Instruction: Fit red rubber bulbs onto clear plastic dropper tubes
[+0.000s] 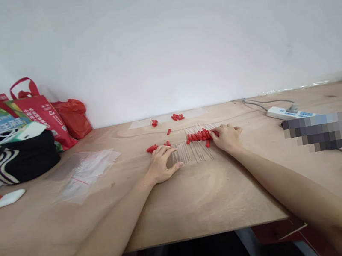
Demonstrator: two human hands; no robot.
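A row of thin clear glass tubes (184, 153) lies side by side on the wooden table, like dropper pipettes. My left hand (163, 164) rests at the row's left end, thumb and fingers apart on either side of the tube ends. More tubes to the right have red rubber bulbs (197, 136) crowded along their middle, with pale stems pointing away behind them. At the right end of these bulbs, my right hand (228, 137) has thumb and forefinger closed on a red bulb, partly hidden by the fingers. Some loose red bulbs (152, 148) lie just beyond my left hand.
Farther back are a single bulb (169, 131) and small heaps of bulbs (177, 117) on clear plastic. Plastic bags (88, 171) lie to the left, near a black pouch (21, 154) and red carrier bags (44, 117). A power strip (292, 113) with cables is at right.
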